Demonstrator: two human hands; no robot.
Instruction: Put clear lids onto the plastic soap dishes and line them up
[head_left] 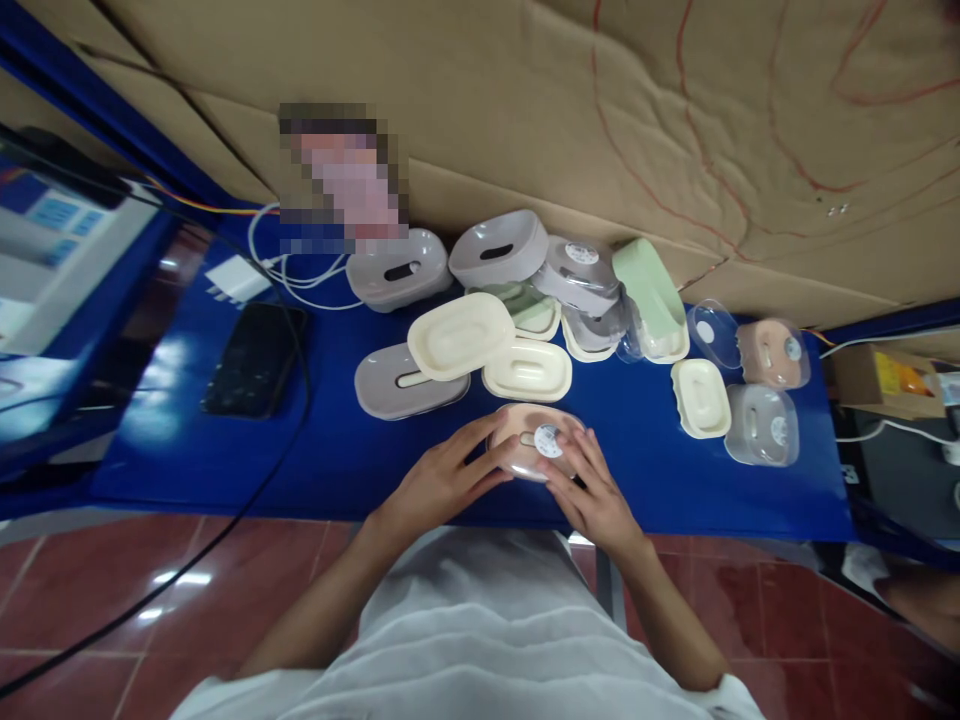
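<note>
A pink oval soap dish (525, 468) with a clear lid and a round white sticker sits at the front edge of the blue table. Gripping its left end is my left hand (442, 472), thumb and fingers on the rim and lid. My right hand (596, 495) holds the right end, its fingers over the lid beside the sticker. Just behind lie a cream tray (529, 370), a larger cream tray (461, 335) and a grey slotted tray (375, 385) partly under it.
Grey soap dishes (499, 250) and a green one (651, 285) stand along the cardboard wall (487, 100). Lidded dishes (761, 425) are at the right. A black phone-like object (255, 360), white charger (236, 278) and dark cable (281, 455) occupy the left.
</note>
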